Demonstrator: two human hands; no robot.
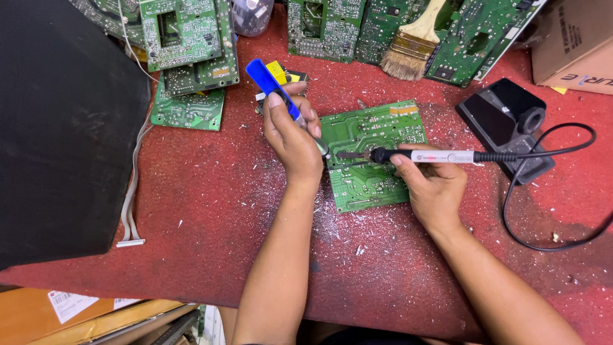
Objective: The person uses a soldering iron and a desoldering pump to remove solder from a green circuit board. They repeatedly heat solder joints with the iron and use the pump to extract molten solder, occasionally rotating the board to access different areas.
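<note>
The left hand [292,137] covered the blue pump's [274,89] tip, fingers wrapped round its barrel, which slanted up-left. The right hand [433,182] pinched the iron [415,156] (long axis level, tip pointing left) over the board [383,128] on the red worktop [211,204].

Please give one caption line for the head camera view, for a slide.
Left hand holds a blue desoldering pump, right hand a soldering iron, over a green circuit board.
</note>
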